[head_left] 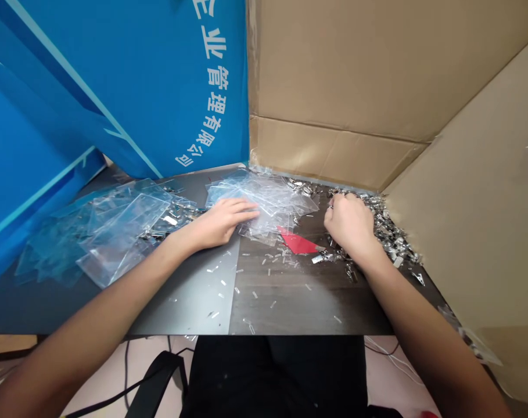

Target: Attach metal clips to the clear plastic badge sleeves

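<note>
My left hand [225, 220] lies on the near left edge of a pile of clear plastic badge sleeves [268, 194], its fingers stretched out to the right. Over the heap of metal clips [388, 232] at the right is my right hand [349, 220], fingers curled down and together. Their tips are hidden, so I cannot make out what they hold. Between the two hands a red piece [298, 242] lies flat, partly under the sleeves. Left of my left wrist, another spread of clear sleeves [124, 232] covers the table, with metal clips among them.
Small clear strips [255, 294] are scattered on the dark table [290, 313]. A blue printed panel [159, 75] stands behind on the left; cardboard walls [333, 75] close the back and right. A black chair armrest [157, 380] shows below the table's front edge.
</note>
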### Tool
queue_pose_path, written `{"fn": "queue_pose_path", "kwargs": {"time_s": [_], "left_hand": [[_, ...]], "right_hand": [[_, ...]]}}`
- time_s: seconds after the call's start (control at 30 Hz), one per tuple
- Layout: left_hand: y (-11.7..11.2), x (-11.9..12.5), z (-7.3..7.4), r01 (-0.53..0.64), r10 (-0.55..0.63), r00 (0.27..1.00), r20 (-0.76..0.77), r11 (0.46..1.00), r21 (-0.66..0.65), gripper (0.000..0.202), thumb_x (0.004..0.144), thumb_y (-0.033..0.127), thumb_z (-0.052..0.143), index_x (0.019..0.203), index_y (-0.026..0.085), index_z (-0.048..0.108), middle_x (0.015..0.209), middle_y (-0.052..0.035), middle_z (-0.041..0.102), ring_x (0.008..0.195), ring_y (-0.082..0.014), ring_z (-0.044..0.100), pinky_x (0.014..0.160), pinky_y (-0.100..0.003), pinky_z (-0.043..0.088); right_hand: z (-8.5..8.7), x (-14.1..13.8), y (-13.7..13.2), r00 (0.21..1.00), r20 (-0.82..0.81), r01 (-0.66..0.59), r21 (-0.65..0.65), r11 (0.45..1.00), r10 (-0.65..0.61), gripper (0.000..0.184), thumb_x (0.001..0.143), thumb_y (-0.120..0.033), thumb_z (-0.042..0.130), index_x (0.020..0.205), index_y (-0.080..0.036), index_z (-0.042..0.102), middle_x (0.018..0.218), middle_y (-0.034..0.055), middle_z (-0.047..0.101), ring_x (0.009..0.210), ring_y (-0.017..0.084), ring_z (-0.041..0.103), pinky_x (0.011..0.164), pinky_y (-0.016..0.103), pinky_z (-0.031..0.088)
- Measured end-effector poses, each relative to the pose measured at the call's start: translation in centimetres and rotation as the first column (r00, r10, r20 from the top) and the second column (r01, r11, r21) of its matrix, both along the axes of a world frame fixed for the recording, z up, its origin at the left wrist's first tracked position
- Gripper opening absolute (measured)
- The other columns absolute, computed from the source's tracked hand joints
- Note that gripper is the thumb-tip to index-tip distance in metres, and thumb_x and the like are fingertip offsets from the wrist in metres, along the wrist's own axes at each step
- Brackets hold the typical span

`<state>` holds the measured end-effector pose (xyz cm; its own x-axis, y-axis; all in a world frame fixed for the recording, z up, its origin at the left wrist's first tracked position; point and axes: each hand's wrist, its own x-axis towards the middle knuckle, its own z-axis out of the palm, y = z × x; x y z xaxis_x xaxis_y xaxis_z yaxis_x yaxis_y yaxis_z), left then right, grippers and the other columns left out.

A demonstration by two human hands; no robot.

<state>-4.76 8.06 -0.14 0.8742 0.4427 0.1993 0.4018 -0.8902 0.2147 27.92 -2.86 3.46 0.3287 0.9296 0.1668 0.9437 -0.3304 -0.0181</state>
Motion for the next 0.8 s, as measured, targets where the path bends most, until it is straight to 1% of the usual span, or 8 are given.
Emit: {"fn": "queue_pose_path", "kwargs": {"time_s": [0.07,0.17,0.3,0.43,0.53,0.63,0.73,0.8], "left_hand": [[-0.4,0.3,-0.1,0.020,-0.020,1.000,-0.004,1.000,-0.011,0.054,0.106,0.014,0.052,0.153,0.029,0.073,0.164,-0.0113,0.070,0.154,-0.0351,0.060,0.126,-0.061,0.044],[-0.5,0.3,0.2,0.002,-0.002,1.000,0.008,1.000,-0.001,0.040,0.109,0.024,0.058,0.143,0.029,0.078,0.153,-0.0125,0.076,0.144,-0.0364,0.066,0.122,-0.060,0.046],[-0.6,0.4,0.4,-0.010,0.011,1.000,-0.013,0.999,0.052,0.030,0.113,0.036,0.061,0.135,0.026,0.080,0.149,-0.0140,0.077,0.137,-0.0365,0.068,0.116,-0.055,0.050],[-1.4,1.1,0.2,0.036,-0.035,0.999,-0.009,0.997,0.075,0.040,0.116,0.038,0.059,0.152,0.024,0.070,0.162,-0.0147,0.070,0.146,-0.0370,0.064,0.119,-0.054,0.049],[-1.9,1.7,0.1,0.078,-0.076,0.997,-0.024,0.995,0.068,0.041,0.119,0.038,0.054,0.155,0.025,0.069,0.156,-0.0125,0.074,0.139,-0.0343,0.068,0.117,-0.051,0.049],[-2.2,2.1,0.1,0.079,-0.079,0.997,-0.005,0.995,0.056,0.038,0.119,0.038,0.052,0.147,0.026,0.075,0.145,-0.0122,0.079,0.128,-0.0330,0.071,0.112,-0.050,0.052],[-2.4,2.3,0.2,0.083,-0.084,0.996,0.041,0.996,0.033,0.036,0.119,0.036,0.051,0.138,0.024,0.079,0.135,-0.0131,0.081,0.120,-0.0323,0.073,0.106,-0.049,0.054],[-2.5,2.4,0.2,0.075,-0.077,0.992,0.103,0.997,0.020,0.034,0.118,0.032,0.050,0.129,0.022,0.080,0.129,-0.0142,0.082,0.117,-0.0316,0.074,0.104,-0.048,0.057]], "right_hand": [[-0.3,0.0,0.0,1.000,-0.009,-0.005,0.027,1.000,0.005,0.036,0.107,-0.016,0.048,0.131,-0.005,0.074,0.131,0.0307,0.075,0.122,0.042,0.073,0.099,0.047,0.053],[-0.6,-0.2,0.1,0.999,-0.028,-0.018,0.065,0.998,0.020,0.035,0.107,-0.017,0.048,0.132,-0.005,0.070,0.131,0.0312,0.075,0.121,0.041,0.071,0.099,0.047,0.053],[-0.7,-0.8,0.1,0.996,-0.082,-0.030,0.095,0.995,0.038,0.034,0.108,-0.014,0.046,0.133,-0.003,0.067,0.130,0.0317,0.074,0.119,0.041,0.070,0.099,0.048,0.053],[-0.5,-1.1,0.0,0.990,-0.123,-0.058,0.088,0.994,0.069,0.035,0.110,-0.014,0.044,0.129,-0.006,0.072,0.128,0.0281,0.072,0.117,0.039,0.070,0.097,0.047,0.052],[-0.7,-1.1,0.1,0.966,-0.215,-0.106,0.172,0.979,0.142,0.032,0.111,-0.019,0.047,0.121,-0.013,0.077,0.126,0.0227,0.071,0.109,0.033,0.069,0.093,0.044,0.051],[-1.2,-1.2,0.3,0.886,-0.379,-0.147,0.321,0.936,0.269,0.026,0.107,-0.022,0.052,0.109,-0.017,0.078,0.113,0.0149,0.072,0.096,0.026,0.068,0.090,0.040,0.051],[-1.6,-1.5,0.4,0.722,-0.567,-0.166,0.413,0.895,0.396,0.020,0.105,-0.026,0.055,0.099,-0.020,0.074,0.092,0.0071,0.073,0.081,0.021,0.068,0.083,0.036,0.053],[-1.7,-1.8,0.4,0.620,-0.656,-0.158,0.432,0.888,0.430,0.019,0.105,-0.029,0.055,0.100,-0.021,0.071,0.087,0.0051,0.075,0.078,0.020,0.069,0.081,0.035,0.054]]}}
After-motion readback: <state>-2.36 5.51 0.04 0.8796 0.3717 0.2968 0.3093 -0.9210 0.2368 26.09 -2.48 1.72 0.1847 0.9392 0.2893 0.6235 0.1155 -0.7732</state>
